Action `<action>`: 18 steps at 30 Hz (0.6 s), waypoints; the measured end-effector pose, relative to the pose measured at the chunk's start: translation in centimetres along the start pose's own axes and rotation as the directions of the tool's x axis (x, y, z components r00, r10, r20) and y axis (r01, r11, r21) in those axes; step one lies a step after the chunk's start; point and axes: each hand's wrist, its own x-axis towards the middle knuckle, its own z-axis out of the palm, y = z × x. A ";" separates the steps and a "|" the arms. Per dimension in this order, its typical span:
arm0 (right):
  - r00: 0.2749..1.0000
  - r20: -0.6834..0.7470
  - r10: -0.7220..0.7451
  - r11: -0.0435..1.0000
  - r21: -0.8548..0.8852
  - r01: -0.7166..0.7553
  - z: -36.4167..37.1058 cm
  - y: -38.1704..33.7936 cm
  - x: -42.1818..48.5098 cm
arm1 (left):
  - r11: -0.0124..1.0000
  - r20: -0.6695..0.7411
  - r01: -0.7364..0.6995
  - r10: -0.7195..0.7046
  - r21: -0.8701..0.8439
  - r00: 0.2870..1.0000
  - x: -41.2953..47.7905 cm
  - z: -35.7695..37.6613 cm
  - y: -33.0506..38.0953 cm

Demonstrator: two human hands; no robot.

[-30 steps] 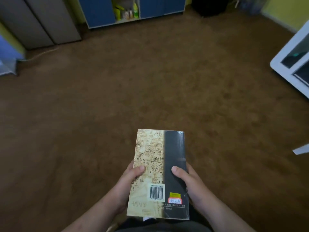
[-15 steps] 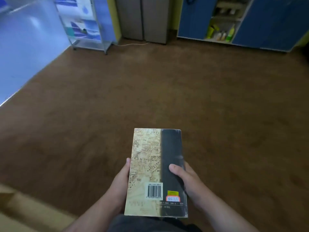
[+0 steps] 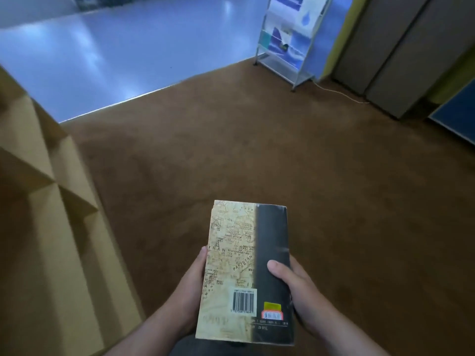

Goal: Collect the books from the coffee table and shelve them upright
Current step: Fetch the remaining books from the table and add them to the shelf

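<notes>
A thick book (image 3: 246, 253) lies flat in front of me, back cover up, with an old map print on its left half, a black right half, a barcode and a red price sticker. My left hand (image 3: 191, 291) grips its left edge and my right hand (image 3: 295, 291) grips its right edge, thumb on the black cover. Other books may lie under it, but I cannot tell. A light wooden shelf unit (image 3: 51, 201) with open compartments stands at my left, apart from the book.
Brown carpet (image 3: 257, 150) covers the floor ahead and ends at a shiny blue-grey floor (image 3: 128, 47) farther off. A metal display rack (image 3: 290, 39) with posters stands at the back, grey cabinets (image 3: 398, 52) beside it, a white cable (image 3: 339, 93) along the floor.
The view has swung left: the blue cabinets slid out to the right and the wooden shelf unit came into view at my left. Both hands still hold the book the same way.
</notes>
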 end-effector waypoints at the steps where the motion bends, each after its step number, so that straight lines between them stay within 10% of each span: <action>1: 1.000 0.024 0.004 1.000 -0.027 -0.003 0.6 -1.4 1.4 | 0.999 0.022 -0.040 0.040 -0.015 0.999 0.4 -0.3 1.3; 10: 0.944 0.319 0.088 0.981 -0.193 -0.026 6.2 -11.7 12.4 | 0.881 -0.031 -0.472 0.473 0.030 0.880 1.8 -3.1 10.0; 18: 0.819 0.532 0.216 0.937 -0.348 -0.021 11.6 -18.4 24.3 | 0.769 -0.371 -0.640 0.593 -0.004 0.715 5.8 -4.6 14.5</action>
